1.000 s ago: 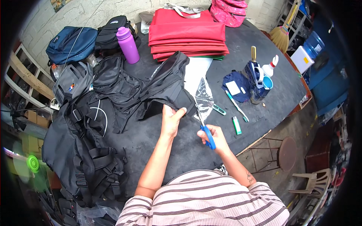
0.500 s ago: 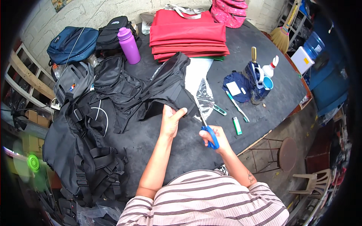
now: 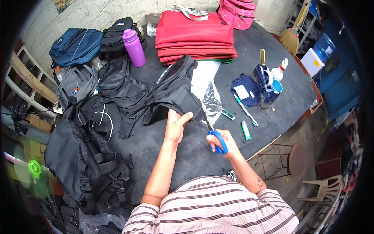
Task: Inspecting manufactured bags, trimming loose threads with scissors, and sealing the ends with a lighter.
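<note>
My left hand [image 3: 177, 124] is closed on the lower edge of a black backpack [image 3: 173, 87], thumb on top and the other fingers hidden beneath the cloth. In my right hand [image 3: 225, 143] is a pair of scissors [image 3: 220, 141] with blue handles. Their blades point up and away from me, at the right edge of the black fabric; whether they touch it I cannot tell. Beyond the blades lies a clear and white plastic sheet [image 3: 206, 74]. Just right of the scissors rests a small green-handled tool [image 3: 227, 114], perhaps a thread snipper.
Folded red fabric [image 3: 194, 39] is stacked at the back, beside a purple bottle [image 3: 134, 48]. More black bags [image 3: 83, 156] cover the table's left. On the right lie a toothbrush [image 3: 245, 110], a green lighter [image 3: 245, 130] and a dark blue pouch [image 3: 265, 84] near a white bottle [image 3: 279, 70].
Hardly anything differs. The whole view has shifted by a few pixels, while both hands, the scissors and the black backpack keep their places.
</note>
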`<state>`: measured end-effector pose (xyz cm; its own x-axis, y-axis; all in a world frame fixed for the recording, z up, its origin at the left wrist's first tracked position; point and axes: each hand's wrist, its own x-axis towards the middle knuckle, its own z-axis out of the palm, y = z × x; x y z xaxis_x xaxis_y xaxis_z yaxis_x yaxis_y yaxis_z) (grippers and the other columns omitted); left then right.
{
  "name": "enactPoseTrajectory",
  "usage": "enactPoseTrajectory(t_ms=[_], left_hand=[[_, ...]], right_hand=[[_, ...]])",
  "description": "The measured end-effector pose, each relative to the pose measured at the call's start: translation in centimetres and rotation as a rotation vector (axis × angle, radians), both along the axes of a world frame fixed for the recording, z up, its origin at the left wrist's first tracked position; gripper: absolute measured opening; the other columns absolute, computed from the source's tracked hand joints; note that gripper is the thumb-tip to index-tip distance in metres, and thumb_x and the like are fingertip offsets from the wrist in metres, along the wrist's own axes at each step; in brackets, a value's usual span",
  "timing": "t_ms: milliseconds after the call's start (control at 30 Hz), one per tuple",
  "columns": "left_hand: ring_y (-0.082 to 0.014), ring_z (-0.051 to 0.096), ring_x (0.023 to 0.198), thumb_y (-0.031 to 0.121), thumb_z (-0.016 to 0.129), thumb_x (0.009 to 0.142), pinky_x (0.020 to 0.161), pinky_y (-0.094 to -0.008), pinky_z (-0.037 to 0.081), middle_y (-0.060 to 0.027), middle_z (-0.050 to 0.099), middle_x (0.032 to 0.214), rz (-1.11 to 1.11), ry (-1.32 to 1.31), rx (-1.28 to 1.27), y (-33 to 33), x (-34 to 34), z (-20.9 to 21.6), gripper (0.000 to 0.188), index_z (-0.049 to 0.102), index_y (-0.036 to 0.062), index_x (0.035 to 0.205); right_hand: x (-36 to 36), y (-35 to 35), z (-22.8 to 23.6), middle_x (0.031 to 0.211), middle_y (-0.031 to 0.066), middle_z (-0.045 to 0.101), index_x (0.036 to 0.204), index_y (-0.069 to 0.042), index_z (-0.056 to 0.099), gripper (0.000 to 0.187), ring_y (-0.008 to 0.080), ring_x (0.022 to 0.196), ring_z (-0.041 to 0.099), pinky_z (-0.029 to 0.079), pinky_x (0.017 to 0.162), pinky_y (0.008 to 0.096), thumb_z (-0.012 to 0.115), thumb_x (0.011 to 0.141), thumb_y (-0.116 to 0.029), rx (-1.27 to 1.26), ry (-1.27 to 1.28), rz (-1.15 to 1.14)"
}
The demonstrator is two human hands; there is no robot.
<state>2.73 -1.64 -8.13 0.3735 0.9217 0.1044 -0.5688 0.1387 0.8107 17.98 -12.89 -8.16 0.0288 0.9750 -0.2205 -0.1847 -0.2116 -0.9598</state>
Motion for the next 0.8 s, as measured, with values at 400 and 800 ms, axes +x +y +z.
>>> enactPoseTrajectory(t_ms=[400,800], left_hand=[[-0.0163,0.040,0.120,-0.009,0.056,0.074,0.101,-0.0287,0.029,-0.0085,0.042,0.129,0.002,-0.034,-0.018,-0.1,-0.2,-0.5,0.062,0.030,-0.0012,0.130],[-0.0117,0.056,0.082,0.007,0.068,0.074,0.065,-0.0252,0.048,-0.0052,0.056,0.103,-0.169,0.243,-0.154,-0.5,-2.2,-0.2,0.063,0.033,0.0025,0.126]], right_hand=[[-0.6,0.5,-0.4,0.052,0.0019,0.052,0.071,-0.003,0.057,0.026,0.0079,0.044,0.047,0.036,0.043,0.0205,0.065,0.082,-0.025,0.013,0.076,-0.065],[-1.4,5.9,0.5,0.073,-0.0003,0.056,0.087,-0.006,0.055,0.022,0.0076,0.062,0.054,0.043,0.057,0.0213,0.071,0.071,-0.007,0.192,0.196,-0.279]])
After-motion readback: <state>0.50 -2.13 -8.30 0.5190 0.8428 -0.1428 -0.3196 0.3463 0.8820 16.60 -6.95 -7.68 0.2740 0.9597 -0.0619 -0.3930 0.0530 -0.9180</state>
